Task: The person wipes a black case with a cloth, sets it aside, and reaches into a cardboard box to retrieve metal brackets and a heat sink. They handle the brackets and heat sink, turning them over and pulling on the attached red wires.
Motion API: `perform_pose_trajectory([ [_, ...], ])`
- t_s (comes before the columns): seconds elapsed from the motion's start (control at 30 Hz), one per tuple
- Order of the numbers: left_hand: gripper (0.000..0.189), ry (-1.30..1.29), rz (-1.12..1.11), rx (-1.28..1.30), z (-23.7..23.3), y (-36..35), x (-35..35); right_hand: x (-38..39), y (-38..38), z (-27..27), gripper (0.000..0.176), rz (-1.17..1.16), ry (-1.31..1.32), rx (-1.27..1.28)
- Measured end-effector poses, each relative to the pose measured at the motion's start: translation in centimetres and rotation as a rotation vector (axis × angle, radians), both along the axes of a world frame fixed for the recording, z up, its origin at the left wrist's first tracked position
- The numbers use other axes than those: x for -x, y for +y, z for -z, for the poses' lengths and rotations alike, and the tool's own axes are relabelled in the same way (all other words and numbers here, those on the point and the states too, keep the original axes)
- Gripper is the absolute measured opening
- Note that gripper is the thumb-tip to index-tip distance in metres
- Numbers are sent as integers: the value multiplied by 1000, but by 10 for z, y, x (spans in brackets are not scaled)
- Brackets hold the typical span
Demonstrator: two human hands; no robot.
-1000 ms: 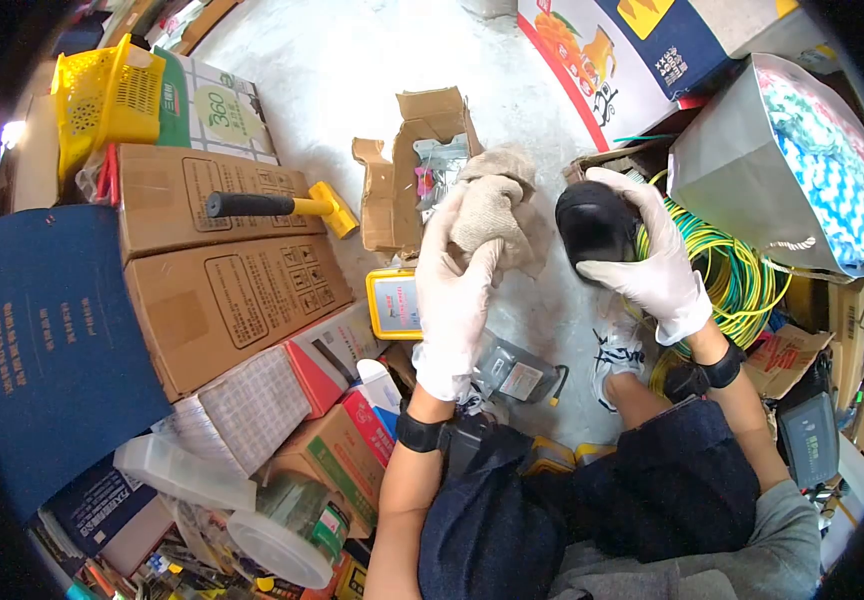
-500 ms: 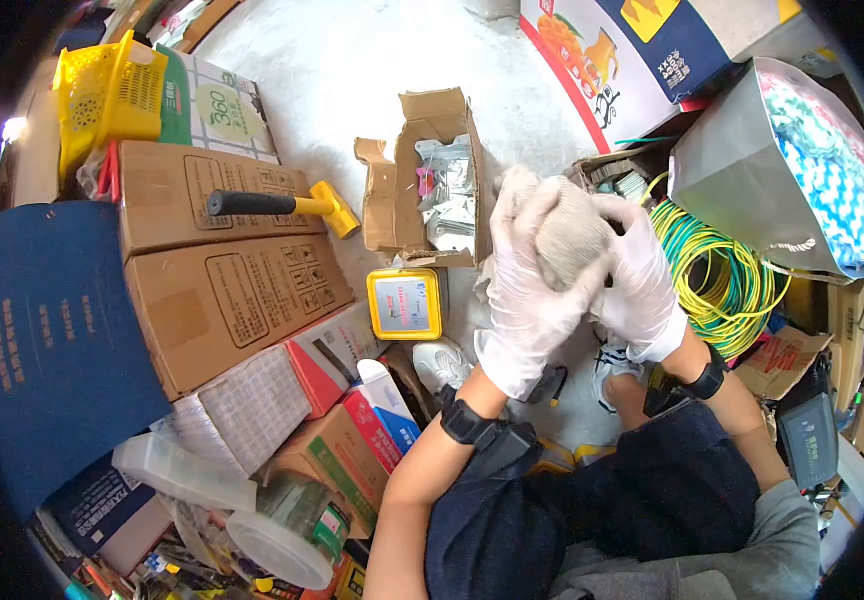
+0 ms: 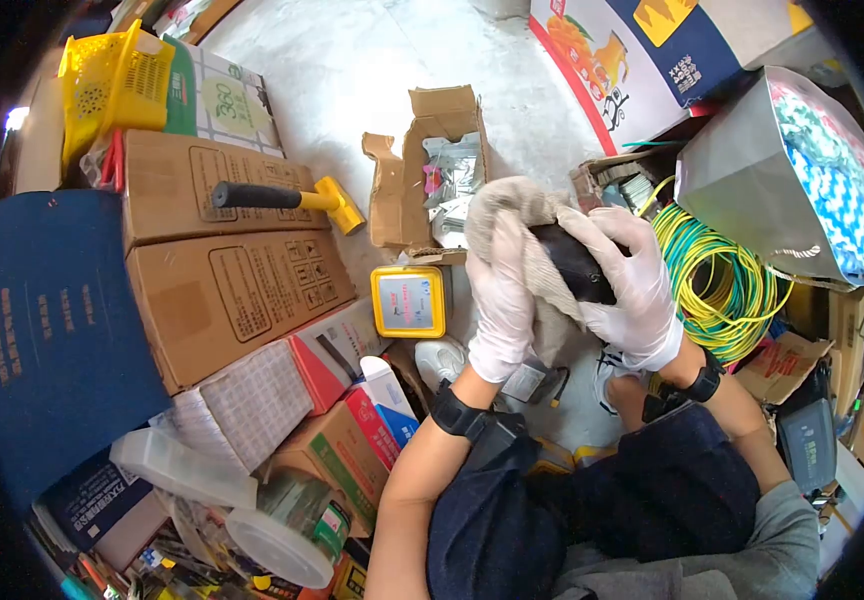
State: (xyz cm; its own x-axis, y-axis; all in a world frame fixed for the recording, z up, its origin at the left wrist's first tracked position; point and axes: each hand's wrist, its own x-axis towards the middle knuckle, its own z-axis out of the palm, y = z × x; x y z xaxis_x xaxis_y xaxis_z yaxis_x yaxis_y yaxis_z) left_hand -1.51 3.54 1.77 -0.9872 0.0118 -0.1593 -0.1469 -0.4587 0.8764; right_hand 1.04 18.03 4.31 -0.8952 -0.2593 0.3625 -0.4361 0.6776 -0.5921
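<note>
My left hand [image 3: 501, 305], in a thin white glove, grips a beige-grey cloth [image 3: 512, 203] bunched over its fingers. My right hand [image 3: 640, 292], gloved the same way, is wrapped round a dark, rounded object [image 3: 570, 262] whose kind I cannot make out. The cloth lies against the left side of this object, and a fold hangs down between my hands. Both hands are raised above my knees and shoes. Past my left hand stands an open cardboard box [image 3: 388, 205] with small packaged parts inside. A yellow-rimmed square container [image 3: 408, 301] is just left of that hand.
A yellow-headed hammer [image 3: 340, 205] lies on brown cartons [image 3: 242, 300] at the left. Coiled yellow-green wire [image 3: 722, 300] is right of my right hand, below a grey bag [image 3: 737, 160] of patterned cloth. A yellow basket [image 3: 117, 85] stands at the far left.
The cloth was wrapped round in both hands; now it is drawn to the left and the dark object shows. My left hand has shifted left and the hands are farther apart.
</note>
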Motion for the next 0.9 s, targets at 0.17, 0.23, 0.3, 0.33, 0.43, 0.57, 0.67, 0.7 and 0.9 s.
perform_pose_trajectory([
  [0.17,42,408,83,377,16,-5,-1,5,3,9,75,-20,49,-27],
  [0.23,42,332,39,393,0,1,-7,5,4,14,73,-26,56,24],
  [0.3,42,273,85,233,11,0,-5,1,1,2,72,-13,6,29],
  [0.33,40,105,81,52,10,1,-6,0,1,-3,71,0,-43,35],
  [0.43,37,-114,87,-185,5,3,-10,2,3,-4,70,19,-135,117],
  [0.57,45,-132,121,-192,8,4,-11,4,3,-8,66,94,-428,358],
  [0.67,55,-36,179,-190,2,7,-10,5,6,-1,68,130,-565,656],
  [0.7,55,-6,176,-222,4,10,-11,5,9,-2,67,169,-680,792],
  [0.9,58,-85,268,-244,18,19,-24,19,12,-15,47,258,-661,1360],
])
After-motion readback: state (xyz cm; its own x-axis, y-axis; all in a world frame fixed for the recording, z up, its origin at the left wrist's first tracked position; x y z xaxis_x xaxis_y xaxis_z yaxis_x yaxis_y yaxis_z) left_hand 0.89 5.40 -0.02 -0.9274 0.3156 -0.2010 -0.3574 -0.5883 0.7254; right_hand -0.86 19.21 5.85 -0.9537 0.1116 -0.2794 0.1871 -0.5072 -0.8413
